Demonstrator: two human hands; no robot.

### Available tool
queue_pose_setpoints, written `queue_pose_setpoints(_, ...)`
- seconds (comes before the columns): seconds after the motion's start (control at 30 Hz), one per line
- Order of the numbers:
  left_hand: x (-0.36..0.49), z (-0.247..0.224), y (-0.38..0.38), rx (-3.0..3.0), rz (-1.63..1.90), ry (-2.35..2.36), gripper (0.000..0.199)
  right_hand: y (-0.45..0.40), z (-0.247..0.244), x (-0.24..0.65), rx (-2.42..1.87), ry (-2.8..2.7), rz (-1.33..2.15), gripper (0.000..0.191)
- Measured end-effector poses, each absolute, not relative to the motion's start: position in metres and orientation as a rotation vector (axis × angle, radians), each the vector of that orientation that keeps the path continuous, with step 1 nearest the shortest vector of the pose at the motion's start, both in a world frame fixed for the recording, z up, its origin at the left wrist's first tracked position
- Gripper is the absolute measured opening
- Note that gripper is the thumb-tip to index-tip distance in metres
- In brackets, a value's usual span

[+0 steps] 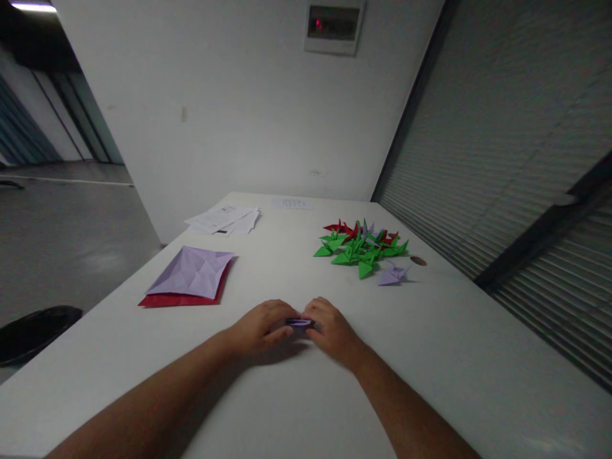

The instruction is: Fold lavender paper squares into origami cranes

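A small folded purple paper (300, 323) is held between my two hands, just above the white table (287, 408). My left hand (262, 326) pinches its left end, and my right hand (333, 331) grips the right end. Fingers cover both ends of the paper. Left of my hands lies a stack of creased sheets, a purple sheet (191, 271) over a red one (179, 300). Beyond my right hand sit several green paper cranes (354, 250) and red paper cranes (351, 231) in a pile, with a purple crane (393, 274) at its near edge.
Printed papers (224, 220) lie at the table's far left. A round brown object (418, 261) is right of the cranes. A black bin (36, 330) stands off the left edge. Blinds (507, 146) run along the right side, and a wall (248, 115) rises behind.
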State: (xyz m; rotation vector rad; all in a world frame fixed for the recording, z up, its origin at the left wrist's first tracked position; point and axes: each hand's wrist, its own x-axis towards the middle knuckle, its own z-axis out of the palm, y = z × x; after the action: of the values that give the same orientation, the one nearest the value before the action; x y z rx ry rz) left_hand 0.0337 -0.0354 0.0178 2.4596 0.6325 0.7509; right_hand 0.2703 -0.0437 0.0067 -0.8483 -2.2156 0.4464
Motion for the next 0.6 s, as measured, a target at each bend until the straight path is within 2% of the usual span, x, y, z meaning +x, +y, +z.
queue_pose_setpoints(0.07,0.033,0.021,-0.038,2.379,0.795,0.713,0.042,-0.046,0.011,0.269,-0.82,-2.101,0.509,0.016)
queue_pose_setpoints(0.17,0.039,0.021,-0.043,2.231,0.892,0.931,0.027,-0.05,0.015,0.264,-0.864,-1.886,0.646,0.005)
queue_pose_setpoints(0.27,0.049,0.02,-0.047,1.973,0.991,1.004,0.021,-0.054,0.016,0.258,-0.892,-1.658,0.847,0.016)
queue_pose_setpoints(0.43,0.061,0.016,-0.049,1.386,1.066,0.847,0.034,-0.056,0.018,0.251,-0.792,-1.418,1.148,0.033)
queue_pose_setpoints(0.6,0.064,0.019,-0.049,1.099,1.115,0.836,0.041,-0.054,0.018,0.248,-0.731,-1.417,1.275,0.044)
